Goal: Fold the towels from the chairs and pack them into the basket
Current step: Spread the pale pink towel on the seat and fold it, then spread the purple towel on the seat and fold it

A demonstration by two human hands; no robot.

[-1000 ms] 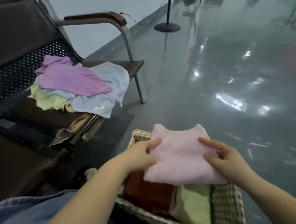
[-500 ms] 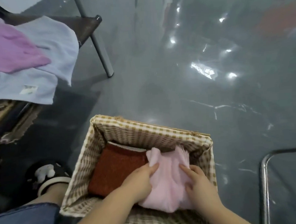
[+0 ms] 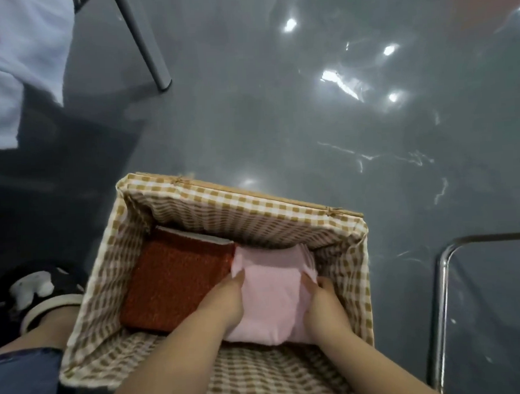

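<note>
Gleaming grey floor (image 3: pixel 279 120), gingham-lined basket (image 3: pixel 253 206)

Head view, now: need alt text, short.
Both hands, left and right, push a folded pink towel down into a gingham-lined basket on a grey floor, beside a folded red towel. More towels hang off a chair at upper left.

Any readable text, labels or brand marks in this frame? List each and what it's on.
None readable.
Folded pink towel: no tag or print visible.
Folded rust-red towel: plain texture, no label.
Gingham-lined woven basket: checked pattern only, no lettering.
Black slipper with white plush decoration: a shape, not text.
Pale blue towel on the chair: no readable tag in view.
</note>
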